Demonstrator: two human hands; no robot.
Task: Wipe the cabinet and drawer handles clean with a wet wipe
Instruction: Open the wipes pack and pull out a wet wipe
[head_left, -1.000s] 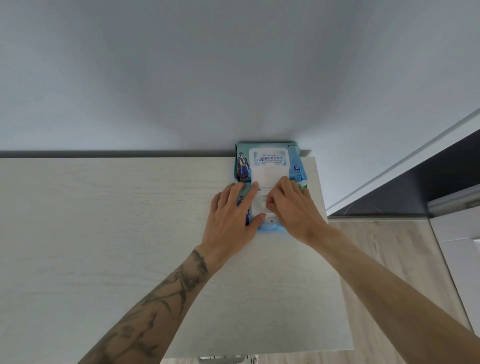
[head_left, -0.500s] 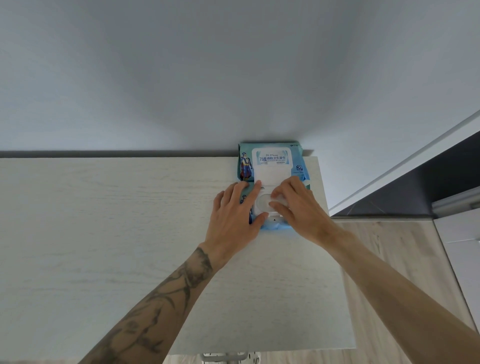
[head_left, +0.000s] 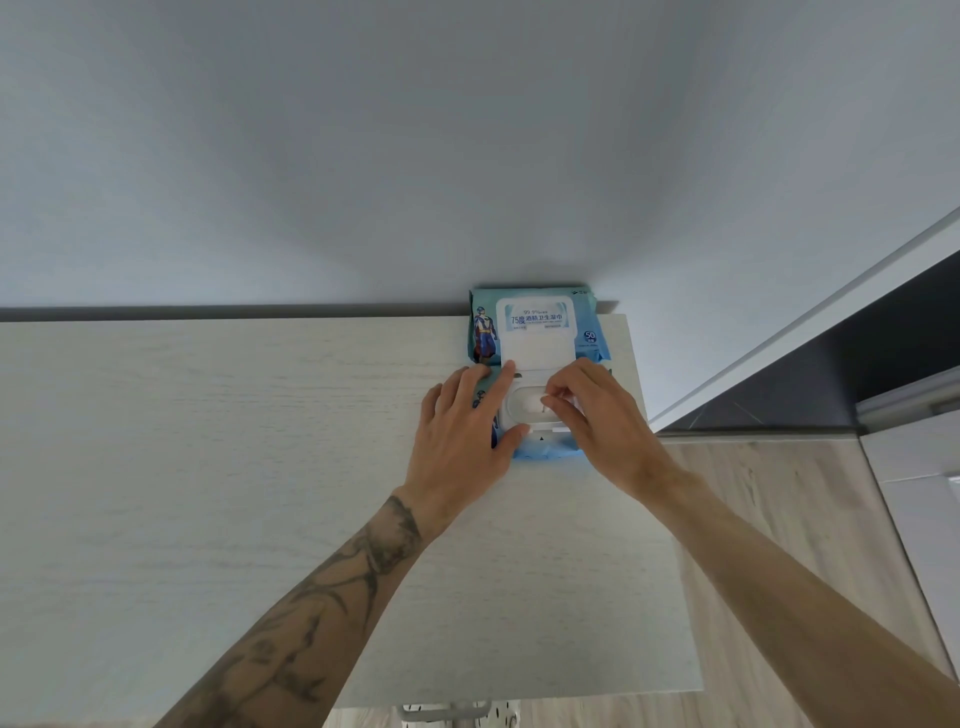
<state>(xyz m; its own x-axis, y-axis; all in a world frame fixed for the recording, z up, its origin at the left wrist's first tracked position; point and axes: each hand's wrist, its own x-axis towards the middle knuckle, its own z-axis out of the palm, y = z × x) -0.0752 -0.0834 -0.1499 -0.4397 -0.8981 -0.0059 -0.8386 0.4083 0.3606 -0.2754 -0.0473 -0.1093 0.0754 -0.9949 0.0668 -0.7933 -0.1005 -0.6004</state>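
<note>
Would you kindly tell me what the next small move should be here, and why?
Probably the right hand, pinching the wipe at the opening, should draw it up and out: the lid of the pack is flipped open and the left hand presses the pack down.

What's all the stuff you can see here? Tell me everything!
blue plastic wet-wipe pack: one, blue, white flip lid open, far right corner of the cabinet top, against the wall
white wet wipe: one, white, in the pack's opening
pale wood-grain cabinet top: one, off-white, under the pack
plain wall: one, pale grey, behind the cabinet
wood-look floor: one, beige, right of the cabinet
white trim strip: one, white, slanting at right
left hand: one, tattooed forearm, rests flat on the pack
right hand: one, pinches the wipe
</note>
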